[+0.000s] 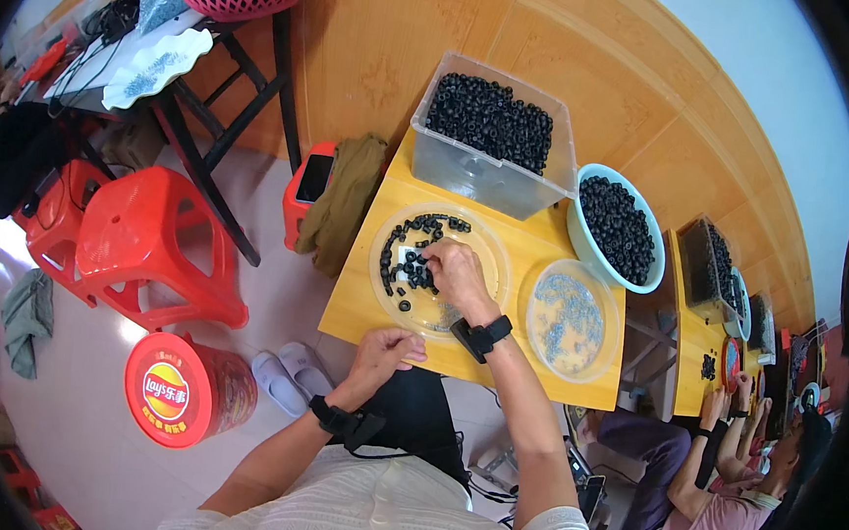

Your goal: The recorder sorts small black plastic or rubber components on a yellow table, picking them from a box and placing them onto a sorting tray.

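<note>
Small black ring-shaped parts (389, 255) lie in a curved band and a loose cluster inside a clear round tray (502, 256) on the yellow table (358, 305). My right hand (460, 277) reaches over that tray, its thumb and fingers pinched together among the parts. What sits between those fingertips is too small to make out. At the table's front edge, my left hand (385, 358) is closed with thumb against fingers; anything in it is hidden. Right of my right wrist stands a second clear round tray (618, 333) with scattered tiny blue-grey pieces (567, 314).
A clear plastic box (479, 182) and a pale blue bowl (582, 239), both full of black parts, stand at the back. Red stools (151, 231), a red-lidded tub (164, 395) and slippers (290, 379) are on the left. Another person (711, 526) works at the right.
</note>
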Demonstrator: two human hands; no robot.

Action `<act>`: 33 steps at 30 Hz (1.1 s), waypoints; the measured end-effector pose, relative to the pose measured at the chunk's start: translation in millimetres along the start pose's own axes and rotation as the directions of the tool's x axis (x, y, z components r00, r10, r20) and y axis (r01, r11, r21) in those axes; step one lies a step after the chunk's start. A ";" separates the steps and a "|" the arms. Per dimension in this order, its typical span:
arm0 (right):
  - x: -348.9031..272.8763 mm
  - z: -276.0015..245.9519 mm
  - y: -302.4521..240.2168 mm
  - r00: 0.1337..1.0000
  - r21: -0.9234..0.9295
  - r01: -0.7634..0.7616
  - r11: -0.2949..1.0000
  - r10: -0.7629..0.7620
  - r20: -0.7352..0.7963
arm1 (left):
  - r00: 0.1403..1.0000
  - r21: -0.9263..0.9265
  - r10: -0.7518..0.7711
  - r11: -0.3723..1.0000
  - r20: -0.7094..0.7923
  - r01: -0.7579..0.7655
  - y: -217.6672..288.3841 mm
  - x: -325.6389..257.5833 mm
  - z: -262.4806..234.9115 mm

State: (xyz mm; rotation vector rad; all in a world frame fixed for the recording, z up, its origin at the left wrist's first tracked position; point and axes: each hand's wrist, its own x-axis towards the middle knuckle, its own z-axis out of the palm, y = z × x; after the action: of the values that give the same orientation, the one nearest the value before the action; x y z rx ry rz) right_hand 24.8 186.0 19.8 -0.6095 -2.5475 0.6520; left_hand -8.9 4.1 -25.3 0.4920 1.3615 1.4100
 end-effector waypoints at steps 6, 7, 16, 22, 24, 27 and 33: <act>3.3 8.5 -3.5 0.994 -0.120 -0.009 0.993 0.022 0.111 | 1.000 0.026 -0.010 1.000 0.009 0.010 1.1 -0.8 1.7; 4.1 9.1 -3.0 0.995 -0.122 -0.009 0.993 0.021 0.102 | 1.000 0.024 -0.017 1.000 0.007 0.017 0.3 -0.6 1.3; 3.1 12.2 -4.0 0.994 -0.177 -0.035 0.984 0.052 0.092 | 1.000 0.039 -0.014 0.999 -0.006 0.015 2.7 -0.9 2.3; -4.7 1.9 -6.6 0.999 -0.080 -0.034 0.996 0.035 0.020 | 1.000 0.024 -0.011 1.000 0.008 0.011 -0.2 -1.5 0.7; -11.8 -7.6 -16.1 0.998 0.088 -0.040 0.995 0.044 -0.039 | 1.000 0.018 -0.014 1.000 0.015 0.014 -0.2 -3.1 -1.5; -38.1 -27.9 -32.2 0.990 0.308 -0.079 0.948 0.110 -0.086 | 0.999 -0.012 -0.025 1.000 0.044 0.026 10.0 -7.8 -1.2; -104.6 -37.5 -46.7 0.937 0.542 -0.285 0.791 0.349 -0.017 | 0.997 -0.183 0.013 0.983 0.070 0.000 28.2 -20.3 3.1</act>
State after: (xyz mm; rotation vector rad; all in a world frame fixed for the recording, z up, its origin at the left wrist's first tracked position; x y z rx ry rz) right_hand 114.1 108.4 42.9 -0.8455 -2.0211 1.3425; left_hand -10.2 -5.9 8.0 0.4210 1.1612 1.4929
